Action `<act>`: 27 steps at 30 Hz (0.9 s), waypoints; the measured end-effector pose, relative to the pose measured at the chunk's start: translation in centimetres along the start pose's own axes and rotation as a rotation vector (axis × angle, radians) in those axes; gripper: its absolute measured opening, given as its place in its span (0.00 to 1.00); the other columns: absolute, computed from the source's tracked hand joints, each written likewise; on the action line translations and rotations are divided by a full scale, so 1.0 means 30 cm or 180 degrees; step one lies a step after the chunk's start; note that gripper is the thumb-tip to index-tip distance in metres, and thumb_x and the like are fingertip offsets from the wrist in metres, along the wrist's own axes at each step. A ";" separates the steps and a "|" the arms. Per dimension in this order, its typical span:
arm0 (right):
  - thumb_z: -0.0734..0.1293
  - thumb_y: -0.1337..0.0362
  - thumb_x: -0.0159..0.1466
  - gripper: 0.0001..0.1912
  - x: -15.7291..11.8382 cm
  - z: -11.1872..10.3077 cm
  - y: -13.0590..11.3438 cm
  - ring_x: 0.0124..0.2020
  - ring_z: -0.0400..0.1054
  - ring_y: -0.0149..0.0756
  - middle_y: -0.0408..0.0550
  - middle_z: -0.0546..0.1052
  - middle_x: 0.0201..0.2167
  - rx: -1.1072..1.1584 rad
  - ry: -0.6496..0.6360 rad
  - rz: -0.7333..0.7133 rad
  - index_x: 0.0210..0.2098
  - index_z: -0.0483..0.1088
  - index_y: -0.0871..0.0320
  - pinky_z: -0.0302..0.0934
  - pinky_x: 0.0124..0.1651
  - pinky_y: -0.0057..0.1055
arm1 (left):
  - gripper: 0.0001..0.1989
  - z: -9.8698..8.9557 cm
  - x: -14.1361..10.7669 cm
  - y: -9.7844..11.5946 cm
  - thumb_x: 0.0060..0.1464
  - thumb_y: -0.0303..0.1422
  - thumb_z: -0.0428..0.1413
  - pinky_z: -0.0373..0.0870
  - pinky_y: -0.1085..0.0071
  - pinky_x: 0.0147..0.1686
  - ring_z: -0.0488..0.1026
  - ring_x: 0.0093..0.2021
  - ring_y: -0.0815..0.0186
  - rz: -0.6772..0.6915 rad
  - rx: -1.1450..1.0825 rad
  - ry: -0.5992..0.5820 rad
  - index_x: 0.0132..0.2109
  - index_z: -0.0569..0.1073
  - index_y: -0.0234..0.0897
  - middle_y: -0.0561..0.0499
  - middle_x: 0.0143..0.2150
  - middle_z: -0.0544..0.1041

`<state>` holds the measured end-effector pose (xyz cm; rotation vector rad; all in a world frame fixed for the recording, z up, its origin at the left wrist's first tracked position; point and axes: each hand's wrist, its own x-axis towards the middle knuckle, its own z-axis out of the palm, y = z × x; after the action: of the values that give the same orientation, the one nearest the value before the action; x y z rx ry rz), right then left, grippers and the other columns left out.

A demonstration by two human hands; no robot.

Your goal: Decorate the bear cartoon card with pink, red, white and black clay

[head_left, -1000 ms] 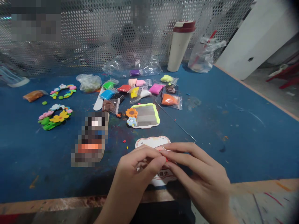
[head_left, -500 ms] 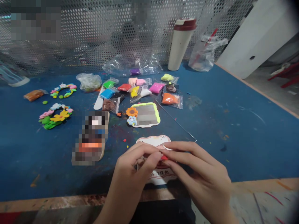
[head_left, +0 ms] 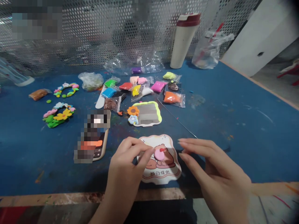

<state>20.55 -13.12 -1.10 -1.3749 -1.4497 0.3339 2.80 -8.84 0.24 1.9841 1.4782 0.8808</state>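
Observation:
My left hand (head_left: pixel 130 158) bends over the left side of a white scalloped card (head_left: pixel 154 179) printed with a brown cartoon animal and writing. Its thumb and forefinger pinch the left edge of a round pink clay disc (head_left: pixel 159 155). A small red clay piece (head_left: pixel 162 150) sits on the disc's upper part. Off the card's right edge, my right hand (head_left: pixel 210 165) is open, thumb and fingers apart, with nothing visible between them. Beyond the card lies a mirror-like frame (head_left: pixel 149 113) edged in yellow-green clay, bearing an orange flower (head_left: pixel 133 110) and a blue flower (head_left: pixel 133 119).
Several bagged clays, among them orange (head_left: pixel 172 97) and blue (head_left: pixel 108 92), lie mid-table. A phone (head_left: pixel 102 146) and flowered clay rings (head_left: pixel 63 114) are at left. A thin metal rod (head_left: pixel 178 120) lies right of the frame. A tumbler (head_left: pixel 183 43) and plastic bag (head_left: pixel 206 53) stand behind.
My right hand has drawn away to the right from my left fingers and spread apart. The pink disc and much more of the card now show. The red piece rests on the disc.

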 end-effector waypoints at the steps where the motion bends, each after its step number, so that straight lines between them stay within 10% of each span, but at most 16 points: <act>1: 0.68 0.70 0.61 0.10 -0.002 -0.003 0.002 0.40 0.73 0.35 0.43 0.78 0.40 -0.0019 -0.0042 -0.0001 0.40 0.74 0.49 0.70 0.41 0.32 | 0.08 0.007 -0.003 -0.002 0.58 0.30 0.55 0.66 0.69 0.39 0.71 0.37 0.66 0.0053 0.0104 0.0000 0.31 0.76 0.39 0.52 0.34 0.73; 27: 0.67 0.73 0.62 0.11 0.007 -0.013 0.008 0.39 0.73 0.27 0.38 0.78 0.37 0.0111 -0.0281 -0.0052 0.38 0.73 0.50 0.67 0.43 0.22 | 0.07 0.034 -0.006 0.014 0.57 0.31 0.57 0.68 0.67 0.35 0.73 0.35 0.64 0.0336 0.0995 0.0022 0.35 0.80 0.43 0.53 0.34 0.75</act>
<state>21.04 -13.04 -1.02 -1.3340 -1.5200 0.4119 3.79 -9.15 -0.17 2.3036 1.6078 0.7345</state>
